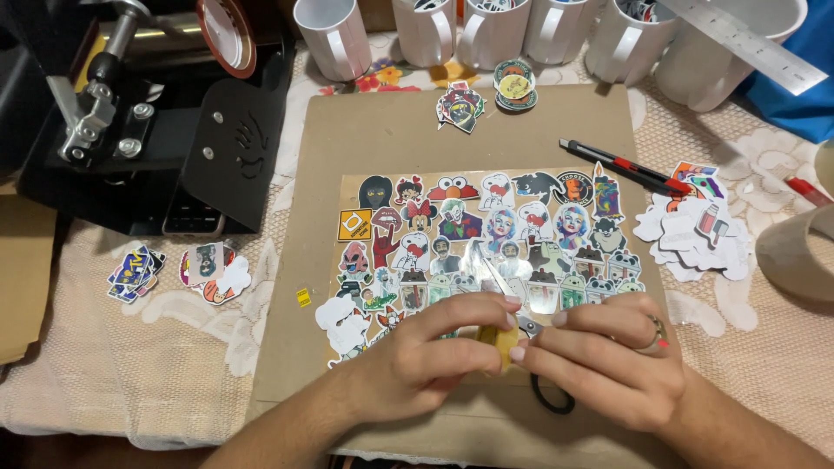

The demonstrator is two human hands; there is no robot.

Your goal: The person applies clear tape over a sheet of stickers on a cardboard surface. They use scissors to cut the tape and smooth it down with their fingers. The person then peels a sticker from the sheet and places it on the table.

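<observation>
Where the two hands meet at the near edge of the cardboard sheet, much is covered. The left hand curls its fingers around a small yellowish object, of which only a sliver shows between the fingers, too little to tell what it is. The right hand, with a ring on one finger, pinches the same spot from the other side, fingertips touching those of the left. Scissors poke out from between the hands: the shiny blades point up over the sticker sheet, and one black handle loop shows below the right hand, the other hidden. The lower row of stickers is covered by the knuckles.

Beyond lie a red and black utility knife, loose sticker piles on the lace cloth to the right and left, a row of white mugs cut off by the top edge, and a black press machine, partly out of view.
</observation>
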